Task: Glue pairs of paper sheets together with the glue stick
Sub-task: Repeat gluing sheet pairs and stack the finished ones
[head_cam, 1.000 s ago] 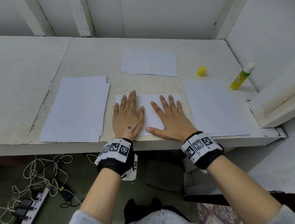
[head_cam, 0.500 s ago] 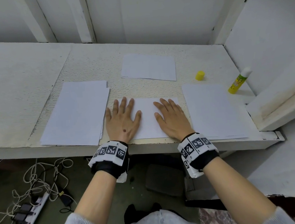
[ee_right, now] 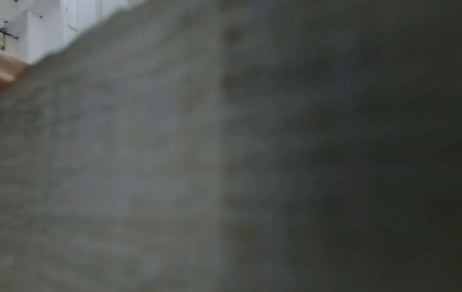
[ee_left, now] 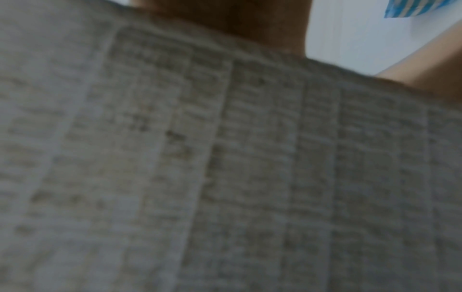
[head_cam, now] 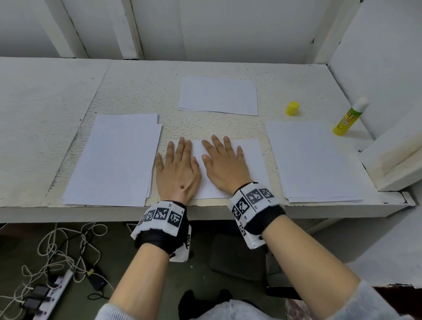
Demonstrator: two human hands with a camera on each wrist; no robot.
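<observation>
A white paper sheet (head_cam: pixel 252 161) lies at the front middle of the white table (head_cam: pixel 35 119). My left hand (head_cam: pixel 177 170) and right hand (head_cam: pixel 224 163) press flat on it side by side, fingers straight. An uncapped yellow glue stick (head_cam: pixel 349 118) leans against the right wall, and its yellow cap (head_cam: pixel 292 108) stands on the table left of it. Both wrist views are blurred and show only a close grey surface.
A stack of white sheets (head_cam: pixel 114 159) lies to the left, another stack (head_cam: pixel 312 158) to the right, and one paper pile (head_cam: pixel 218 95) at the back middle. A white ledge (head_cam: pixel 403 153) juts out at the right. Cables and a power strip (head_cam: pixel 46 307) lie on the floor.
Both hands have slid over the middle sheet, first pulling back toward the table edge, then drawing closer together near its left part.
</observation>
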